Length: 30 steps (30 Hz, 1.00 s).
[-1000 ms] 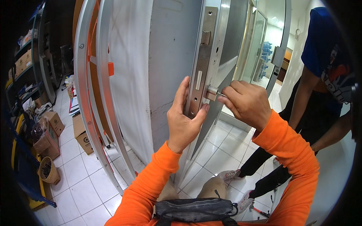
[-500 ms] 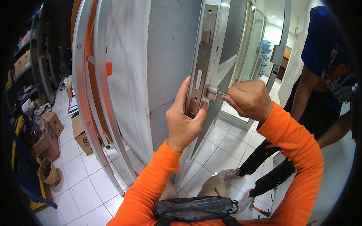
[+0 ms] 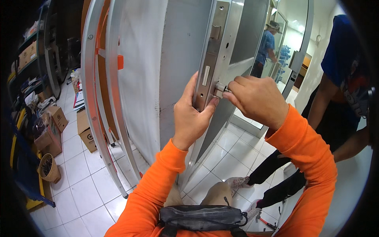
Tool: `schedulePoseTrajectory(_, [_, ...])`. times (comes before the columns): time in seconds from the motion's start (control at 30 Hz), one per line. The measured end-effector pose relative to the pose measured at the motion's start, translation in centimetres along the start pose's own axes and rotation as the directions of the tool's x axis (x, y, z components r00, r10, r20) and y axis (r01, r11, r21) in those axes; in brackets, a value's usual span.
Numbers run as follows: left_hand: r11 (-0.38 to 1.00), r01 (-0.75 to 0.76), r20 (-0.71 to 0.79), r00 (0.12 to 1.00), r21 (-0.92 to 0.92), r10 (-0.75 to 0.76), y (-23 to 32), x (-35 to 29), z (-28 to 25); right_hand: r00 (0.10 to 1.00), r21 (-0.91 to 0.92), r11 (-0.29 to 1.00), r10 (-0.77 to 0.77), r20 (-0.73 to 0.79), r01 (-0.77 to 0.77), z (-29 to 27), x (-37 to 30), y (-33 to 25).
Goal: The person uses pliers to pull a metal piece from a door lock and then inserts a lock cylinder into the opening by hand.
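— What's my right hand (image 3: 258, 100) got?
— Its fingertips pinch the small metal cylinder (image 3: 219, 88) jutting from the lock plate (image 3: 208, 63) on the door edge.
— And the left hand (image 3: 192, 116)?
— Wrapped around that edge, thumb pressing the plate just below the cylinder.

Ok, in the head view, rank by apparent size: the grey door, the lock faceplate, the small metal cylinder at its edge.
1. grey door
2. lock faceplate
3. small metal cylinder, pinched by the right hand

White floor tiles (image 3: 85, 185) are seen throughout. Shelving (image 3: 29, 51) and cardboard boxes (image 3: 85, 130) are ranged at left; a glazed, brightly lit corridor (image 3: 292, 43) is seen at right.
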<state>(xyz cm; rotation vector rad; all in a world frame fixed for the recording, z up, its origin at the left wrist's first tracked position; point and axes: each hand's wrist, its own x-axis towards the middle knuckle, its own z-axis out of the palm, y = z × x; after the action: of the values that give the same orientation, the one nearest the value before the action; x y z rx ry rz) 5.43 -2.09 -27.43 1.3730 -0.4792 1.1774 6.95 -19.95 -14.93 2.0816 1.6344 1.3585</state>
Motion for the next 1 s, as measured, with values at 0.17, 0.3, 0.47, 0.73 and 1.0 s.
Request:
schedulePoseTrajectory(0.17, [0.998,0.009,-0.001,1.0,0.063,-0.009,-0.6,-0.2,0.0,0.992,0.08,0.994,0.066,0.111,-0.075,0.1,-0.6,0.3])
schedulePoseTrajectory(0.3, [0.991,-0.028,0.013,1.0,0.13,0.026,-0.1,-0.5,0.4,0.98,0.262,0.952,0.122,0.157,-0.161,0.1,-1.4,0.7])
schedulePoseTrajectory(0.47, [0.989,-0.104,-0.017,0.994,0.105,0.106,0.0,-0.9,1.8,1.0,0.039,0.999,-0.013,0.007,0.013,-0.3,-2.5,1.1])
schedulePoseTrajectory(0.73, [0.986,-0.126,-0.033,0.991,0.113,0.131,0.5,-2.0,3.1,0.99,0.124,0.986,0.098,0.097,-0.109,-1.9,-3.8,0.7])
schedulePoseTrajectory(1.0, [0.984,-0.142,-0.031,0.989,0.112,0.146,0.9,-2.3,3.8,0.999,-0.013,1.0,0.029,0.039,-0.029,-2.2,-3.9,0.7])
